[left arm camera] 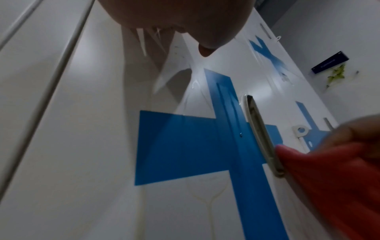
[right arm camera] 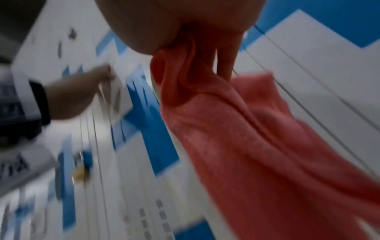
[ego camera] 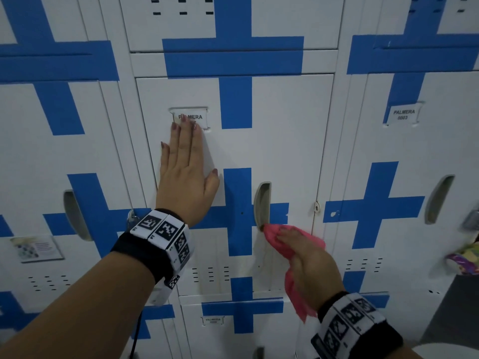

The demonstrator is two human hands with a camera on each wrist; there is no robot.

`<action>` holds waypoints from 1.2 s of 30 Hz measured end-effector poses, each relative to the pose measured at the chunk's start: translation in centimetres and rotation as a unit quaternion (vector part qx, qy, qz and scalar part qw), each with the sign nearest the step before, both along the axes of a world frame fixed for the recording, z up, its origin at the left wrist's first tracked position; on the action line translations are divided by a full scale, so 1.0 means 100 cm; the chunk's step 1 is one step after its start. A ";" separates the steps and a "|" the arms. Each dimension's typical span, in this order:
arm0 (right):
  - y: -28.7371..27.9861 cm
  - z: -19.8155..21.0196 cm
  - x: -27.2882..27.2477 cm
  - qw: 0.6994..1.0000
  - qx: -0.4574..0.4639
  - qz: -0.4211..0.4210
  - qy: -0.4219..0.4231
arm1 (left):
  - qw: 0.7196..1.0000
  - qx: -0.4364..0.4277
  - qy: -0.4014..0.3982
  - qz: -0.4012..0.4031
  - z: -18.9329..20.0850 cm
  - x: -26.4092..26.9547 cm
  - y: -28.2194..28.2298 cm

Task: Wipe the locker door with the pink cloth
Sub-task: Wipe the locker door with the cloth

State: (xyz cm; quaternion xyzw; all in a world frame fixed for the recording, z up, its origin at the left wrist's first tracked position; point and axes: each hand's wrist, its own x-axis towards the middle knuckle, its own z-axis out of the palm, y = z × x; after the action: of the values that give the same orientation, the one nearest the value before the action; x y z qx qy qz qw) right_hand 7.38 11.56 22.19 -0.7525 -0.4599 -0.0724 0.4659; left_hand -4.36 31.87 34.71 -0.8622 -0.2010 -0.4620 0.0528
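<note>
Right hand point(ego camera: 308, 268) is gripping the cloth point(ego camera: 290, 244) at the handle point(ego camera: 262, 203), lower centre; left hand point(ego camera: 185, 172) is lying flat, fingers straight, on the door point(ego camera: 290, 141).

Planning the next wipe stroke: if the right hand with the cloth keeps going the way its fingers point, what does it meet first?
The right hand points up and left along the door. The pink cloth already sits at the lower end of the recessed handle, so the handle probably comes first.
</note>
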 end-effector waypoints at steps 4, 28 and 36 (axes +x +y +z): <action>-0.011 0.056 -0.003 0.997 0.011 0.024 0.073 | 0.999 -0.002 -0.011 -0.047 0.002 -0.004 -0.020; 0.014 0.124 0.003 0.992 0.049 0.012 -0.115 | 0.958 -0.139 -0.002 -0.250 -0.010 -0.044 -0.047; 0.033 0.125 0.033 0.943 0.007 -0.140 -0.301 | 0.988 0.078 0.056 -0.120 0.026 -0.038 -0.013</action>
State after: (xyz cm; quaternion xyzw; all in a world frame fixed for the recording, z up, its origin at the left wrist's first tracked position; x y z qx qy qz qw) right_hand 10.66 14.89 34.72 -0.7490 -0.4682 -0.3637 0.2959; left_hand -8.18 30.54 37.31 -0.8976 -0.0567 -0.4306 0.0750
